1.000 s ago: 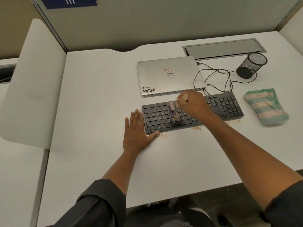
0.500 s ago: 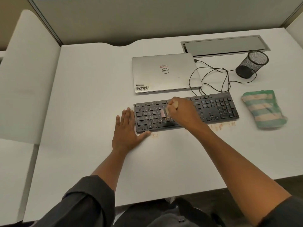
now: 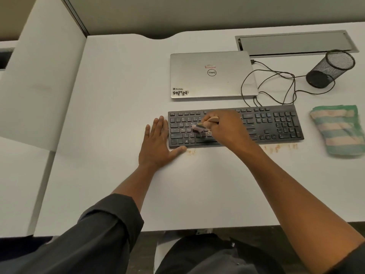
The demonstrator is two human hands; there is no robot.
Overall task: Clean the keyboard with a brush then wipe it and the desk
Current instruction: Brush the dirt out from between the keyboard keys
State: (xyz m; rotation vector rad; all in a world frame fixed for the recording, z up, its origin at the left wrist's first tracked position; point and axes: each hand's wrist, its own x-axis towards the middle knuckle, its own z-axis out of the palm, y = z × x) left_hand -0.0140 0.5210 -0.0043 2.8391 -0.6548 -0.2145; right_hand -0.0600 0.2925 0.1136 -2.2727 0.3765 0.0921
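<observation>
Bracing comes first: my left hand (image 3: pixel 158 144) lies flat on the white desk (image 3: pixel 197 190), fingers straight, thumb against the black keyboard (image 3: pixel 276 125) at its near-left corner. Farther in, my right hand (image 3: pixel 227 127) grips a small brush (image 3: pixel 199 127), bristles on the left-centre keys. The keyboard runs left to right, so I judge strokes should follow that axis. Orange crumbs (image 3: pixel 278 147) lie just near of it; the striped cloth (image 3: pixel 337 129) waits right.

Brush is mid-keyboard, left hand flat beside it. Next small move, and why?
Probably sweep the brush toward the keyboard's near edge. The right hand holds it over the left-middle keys, orange crumbs already lie on the desk in front, and the left hand braces the keyboard's left end.
</observation>
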